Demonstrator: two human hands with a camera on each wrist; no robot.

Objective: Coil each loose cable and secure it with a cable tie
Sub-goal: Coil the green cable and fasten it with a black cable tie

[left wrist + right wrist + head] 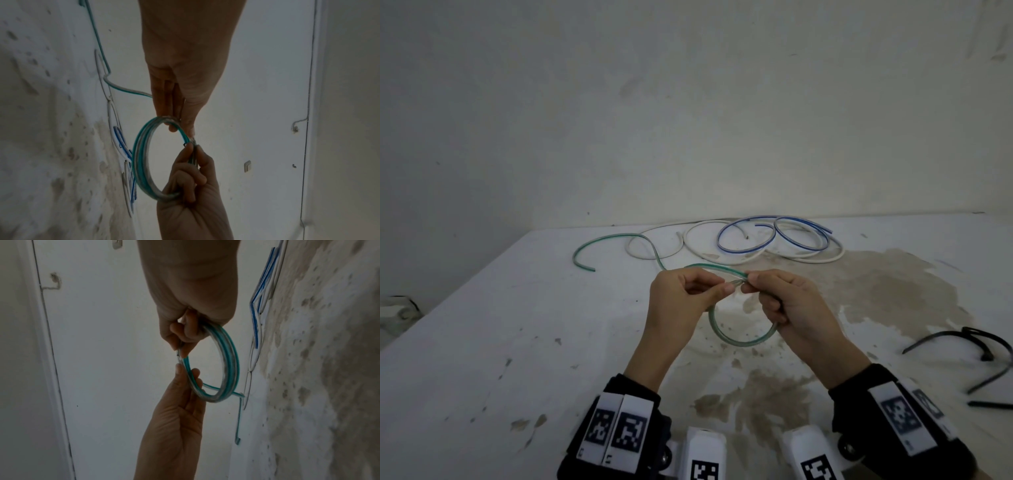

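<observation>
A green-striped clear cable [739, 340] is wound into a small coil of several turns, held above the white table [517, 325]. My left hand [726, 289] pinches the coil's top left between thumb and fingers. My right hand [748, 286] grips the coil's right side, fingers curled round the turns, thumb and forefinger pinching the top. The cable's loose tail [585, 251] trails to the far left on the table. In the left wrist view the coil [141, 162] hangs between my left hand [179, 128] and right hand [193, 149]. The right wrist view shows the coil [232, 361] likewise.
A loose white cable [698, 251] and a blue-striped cable [756, 248] lie tangled at the table's back, by the wall. Black cable ties [979, 342] lie at the right edge. The tabletop is stained and chipped around my hands.
</observation>
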